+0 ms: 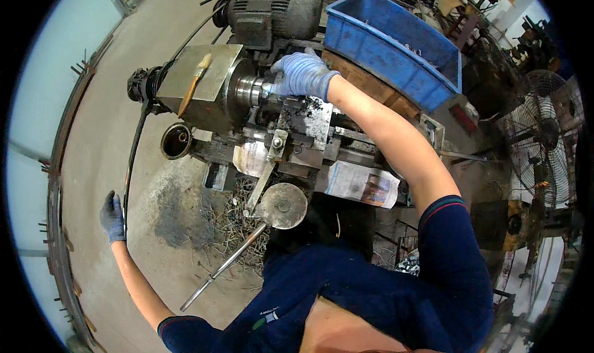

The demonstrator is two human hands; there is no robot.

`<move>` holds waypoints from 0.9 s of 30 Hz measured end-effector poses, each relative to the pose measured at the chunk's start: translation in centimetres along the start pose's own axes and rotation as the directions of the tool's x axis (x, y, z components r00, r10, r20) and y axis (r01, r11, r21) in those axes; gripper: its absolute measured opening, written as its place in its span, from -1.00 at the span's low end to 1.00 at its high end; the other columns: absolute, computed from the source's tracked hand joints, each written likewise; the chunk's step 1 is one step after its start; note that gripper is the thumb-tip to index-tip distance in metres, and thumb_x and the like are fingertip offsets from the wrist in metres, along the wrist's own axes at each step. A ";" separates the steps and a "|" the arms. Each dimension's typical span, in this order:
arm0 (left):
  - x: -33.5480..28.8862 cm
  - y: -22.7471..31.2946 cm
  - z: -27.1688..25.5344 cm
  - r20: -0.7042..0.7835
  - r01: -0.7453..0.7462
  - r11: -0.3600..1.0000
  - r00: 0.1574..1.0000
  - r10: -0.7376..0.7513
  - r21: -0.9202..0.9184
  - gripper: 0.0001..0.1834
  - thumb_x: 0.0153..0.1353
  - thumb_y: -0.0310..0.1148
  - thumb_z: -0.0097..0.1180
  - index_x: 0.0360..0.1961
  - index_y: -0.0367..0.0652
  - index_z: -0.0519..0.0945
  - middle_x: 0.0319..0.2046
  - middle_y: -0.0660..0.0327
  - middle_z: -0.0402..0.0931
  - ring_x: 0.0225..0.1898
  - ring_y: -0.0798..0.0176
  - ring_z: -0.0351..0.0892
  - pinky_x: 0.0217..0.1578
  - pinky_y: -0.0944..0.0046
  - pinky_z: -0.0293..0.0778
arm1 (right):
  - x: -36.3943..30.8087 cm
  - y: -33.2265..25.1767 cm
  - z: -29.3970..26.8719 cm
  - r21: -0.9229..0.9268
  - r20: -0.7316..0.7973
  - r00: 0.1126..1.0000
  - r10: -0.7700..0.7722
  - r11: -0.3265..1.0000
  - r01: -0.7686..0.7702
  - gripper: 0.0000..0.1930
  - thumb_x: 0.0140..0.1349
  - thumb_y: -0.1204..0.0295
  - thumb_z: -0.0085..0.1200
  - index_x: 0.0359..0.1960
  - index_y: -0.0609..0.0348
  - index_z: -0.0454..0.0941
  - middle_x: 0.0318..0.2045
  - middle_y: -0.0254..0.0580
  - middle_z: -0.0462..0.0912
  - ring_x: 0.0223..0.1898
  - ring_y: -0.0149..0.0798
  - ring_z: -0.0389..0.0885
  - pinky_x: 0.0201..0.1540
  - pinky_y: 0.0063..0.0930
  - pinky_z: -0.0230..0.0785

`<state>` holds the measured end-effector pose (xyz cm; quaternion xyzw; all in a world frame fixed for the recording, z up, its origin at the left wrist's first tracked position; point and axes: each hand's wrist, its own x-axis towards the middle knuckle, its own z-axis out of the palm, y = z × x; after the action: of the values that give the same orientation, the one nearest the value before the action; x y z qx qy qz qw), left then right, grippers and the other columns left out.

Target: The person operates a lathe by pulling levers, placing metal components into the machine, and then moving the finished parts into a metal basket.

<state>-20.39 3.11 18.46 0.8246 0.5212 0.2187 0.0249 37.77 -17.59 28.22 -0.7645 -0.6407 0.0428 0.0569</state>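
Observation:
My right hand (303, 74), in a blue-and-white striped glove, reaches to the front of a lathe's round spindle nose (246, 92). Its fingers curl beside the shiny ring there, and whatever they hold is hidden. Far to the left, my gloved left hand (112, 218) is against the lower end of a long black lever (133, 158), fingers stretched upward. The lever hangs from the back end of the headstock (201, 99). On the headstock's metal cover lies a paintbrush (195, 84) with a wooden handle. Below my right hand, the tool slide (309, 121) carries dark chips.
A blue plastic bin (396, 47) stands beyond my right arm, beside an electric motor (275, 16). Nearer are a round handwheel (283, 206), a steel bar handle (223, 267) and a printed sheet (362, 183). Metal shavings (238, 229) litter the floor. A fan (544, 133) is at right.

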 end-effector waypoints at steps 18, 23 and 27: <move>-7.2 11.7 3.6 0.043 0.329 0.925 0.939 -0.342 0.188 -0.52 0.05 0.08 0.03 -0.36 -0.19 0.55 -0.37 -0.04 0.55 -0.26 -0.16 0.51 -0.26 -0.02 0.40 | 0.6 -4.5 0.3 -0.213 0.339 0.936 -0.095 0.961 0.175 -0.38 -0.06 -0.16 0.04 -0.12 0.08 0.58 -0.21 -0.10 0.63 -0.10 -0.02 0.57 0.16 0.33 -0.06; -4.6 8.5 4.1 0.379 0.429 0.869 0.868 -0.321 -0.246 -0.74 0.04 -0.21 0.15 -0.50 -0.19 0.47 -0.72 0.20 0.42 -0.76 0.33 0.43 -0.72 0.29 0.35 | -0.4 -4.5 0.6 -0.273 0.226 0.966 -0.125 0.944 0.186 -0.45 -0.02 -0.07 0.03 -0.13 0.08 0.58 -0.22 -0.09 0.63 -0.09 -0.05 0.57 0.17 0.33 -0.09; -2.7 6.1 5.7 0.314 0.310 0.909 0.924 -0.219 -0.278 -0.75 0.06 -0.22 0.13 -0.50 -0.18 0.45 -0.75 0.23 0.40 -0.76 0.33 0.42 -0.73 0.29 0.35 | -2.2 -2.6 -3.1 -0.141 0.095 0.994 0.047 0.989 -0.034 -0.48 -0.01 -0.16 -0.02 -0.24 -0.04 0.64 -0.27 -0.06 0.64 -0.17 -0.01 0.60 0.13 0.08 0.12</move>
<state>-13.92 -0.93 14.05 0.7526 0.5776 0.1785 0.2611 35.29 -19.41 31.66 -0.7765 -0.6284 0.0364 -0.0291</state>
